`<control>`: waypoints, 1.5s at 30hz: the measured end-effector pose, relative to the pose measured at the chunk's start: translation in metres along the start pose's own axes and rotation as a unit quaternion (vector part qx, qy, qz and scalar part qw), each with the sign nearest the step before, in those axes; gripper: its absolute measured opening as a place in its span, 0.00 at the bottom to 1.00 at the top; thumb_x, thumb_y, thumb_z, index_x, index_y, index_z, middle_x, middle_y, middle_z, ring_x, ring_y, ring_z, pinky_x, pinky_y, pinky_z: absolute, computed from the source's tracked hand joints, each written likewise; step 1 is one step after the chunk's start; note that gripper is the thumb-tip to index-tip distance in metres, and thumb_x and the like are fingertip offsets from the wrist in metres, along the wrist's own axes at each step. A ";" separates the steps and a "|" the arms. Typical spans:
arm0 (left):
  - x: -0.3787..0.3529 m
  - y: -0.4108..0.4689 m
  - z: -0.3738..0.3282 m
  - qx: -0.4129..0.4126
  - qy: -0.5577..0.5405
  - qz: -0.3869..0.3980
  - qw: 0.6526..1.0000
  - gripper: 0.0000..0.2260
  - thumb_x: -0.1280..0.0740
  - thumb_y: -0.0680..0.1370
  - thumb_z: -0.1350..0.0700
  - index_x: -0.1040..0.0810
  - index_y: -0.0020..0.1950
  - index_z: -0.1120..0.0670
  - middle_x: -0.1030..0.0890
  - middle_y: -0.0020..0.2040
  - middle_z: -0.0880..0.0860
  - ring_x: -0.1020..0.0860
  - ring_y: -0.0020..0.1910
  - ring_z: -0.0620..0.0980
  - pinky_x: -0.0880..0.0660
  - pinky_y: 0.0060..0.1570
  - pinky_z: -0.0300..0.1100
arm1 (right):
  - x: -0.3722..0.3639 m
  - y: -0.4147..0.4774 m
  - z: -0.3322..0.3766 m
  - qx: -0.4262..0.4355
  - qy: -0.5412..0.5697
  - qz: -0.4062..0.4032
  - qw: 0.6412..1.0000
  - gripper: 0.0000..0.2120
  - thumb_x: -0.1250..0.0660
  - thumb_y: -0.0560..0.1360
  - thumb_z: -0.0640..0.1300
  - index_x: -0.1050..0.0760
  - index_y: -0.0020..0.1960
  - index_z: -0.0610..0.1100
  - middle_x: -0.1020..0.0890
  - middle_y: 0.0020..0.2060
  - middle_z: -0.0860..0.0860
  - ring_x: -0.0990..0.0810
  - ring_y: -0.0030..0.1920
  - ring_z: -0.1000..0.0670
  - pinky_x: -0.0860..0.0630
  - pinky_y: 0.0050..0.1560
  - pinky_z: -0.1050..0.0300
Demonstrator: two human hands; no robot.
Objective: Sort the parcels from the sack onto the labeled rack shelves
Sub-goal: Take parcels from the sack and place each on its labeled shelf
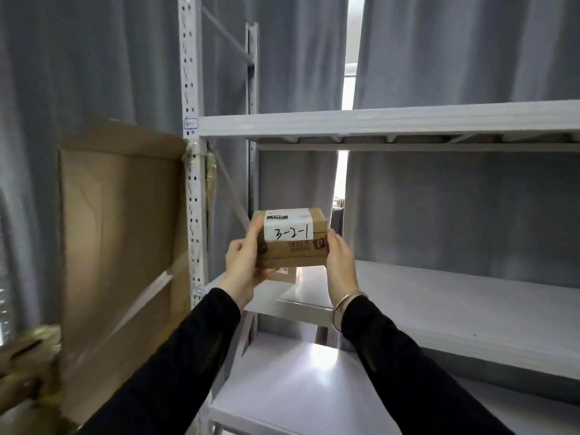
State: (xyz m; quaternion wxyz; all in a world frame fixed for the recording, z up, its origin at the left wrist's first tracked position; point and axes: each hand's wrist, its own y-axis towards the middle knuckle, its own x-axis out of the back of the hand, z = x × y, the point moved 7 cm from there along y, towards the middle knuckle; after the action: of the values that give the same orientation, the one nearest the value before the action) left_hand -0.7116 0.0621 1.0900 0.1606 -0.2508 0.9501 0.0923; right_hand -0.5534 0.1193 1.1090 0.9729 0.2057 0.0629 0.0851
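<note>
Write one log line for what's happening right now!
parcel labelled 3-2-1 | left hand holds it | right hand holds it | held before rack, not shelved

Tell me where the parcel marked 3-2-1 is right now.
Head view, centre: the parcel is gripped between left hand and right hand, in front of the middle shelf.

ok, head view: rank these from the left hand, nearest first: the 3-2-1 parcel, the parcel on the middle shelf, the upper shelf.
1. 3-2-1 parcel: in the left hand, held by its left end.
2. shelf parcel: just below and behind the held one, mostly hidden.
3. upper shelf: well above, overhead.
</note>
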 end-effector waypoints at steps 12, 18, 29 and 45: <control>0.073 0.108 -0.018 -0.047 0.029 -0.039 0.998 0.29 0.39 0.70 0.31 0.28 0.58 0.52 0.20 0.52 0.54 0.22 0.49 0.51 0.24 0.46 0.45 | -0.112 0.069 -0.039 0.017 -0.019 -0.028 0.999 0.17 0.50 0.81 0.52 0.23 0.52 0.47 0.19 0.51 0.47 0.22 0.54 0.48 0.26 0.57 0.53; 0.084 0.131 -0.018 -0.081 0.030 0.006 0.996 0.27 0.42 0.74 0.36 0.34 0.69 0.47 0.23 0.61 0.51 0.24 0.59 0.53 0.24 0.55 0.47 | -0.139 0.084 -0.046 0.032 -0.017 -0.030 0.999 0.15 0.51 0.81 0.52 0.26 0.45 0.56 0.19 0.51 0.51 0.22 0.53 0.51 0.28 0.56 0.56; 0.099 0.122 0.144 -0.028 0.073 0.068 0.995 0.22 0.43 0.80 0.45 0.33 0.71 0.51 0.26 0.67 0.51 0.29 0.66 0.48 0.31 0.60 0.39 | -0.080 0.009 -0.178 -0.080 -0.039 -0.104 0.991 0.17 0.50 0.81 0.51 0.26 0.58 0.45 0.21 0.50 0.52 0.24 0.52 0.53 0.28 0.53 0.63; -0.067 0.137 0.207 -0.046 0.106 0.103 0.988 0.12 0.37 0.79 0.54 0.24 0.59 0.58 0.20 0.57 0.52 0.24 0.58 0.48 0.29 0.61 0.38 | 0.102 0.067 -0.184 -0.079 -0.153 -0.172 0.970 0.11 0.46 0.80 0.48 0.28 0.57 0.46 0.22 0.53 0.50 0.24 0.56 0.50 0.29 0.63 0.53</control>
State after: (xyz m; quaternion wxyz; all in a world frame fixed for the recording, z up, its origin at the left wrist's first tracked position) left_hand -0.6727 0.2627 0.9337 0.0370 -0.1674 0.9773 0.1246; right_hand -0.4916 0.2712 0.9605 0.9841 0.1253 -0.0590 -0.1114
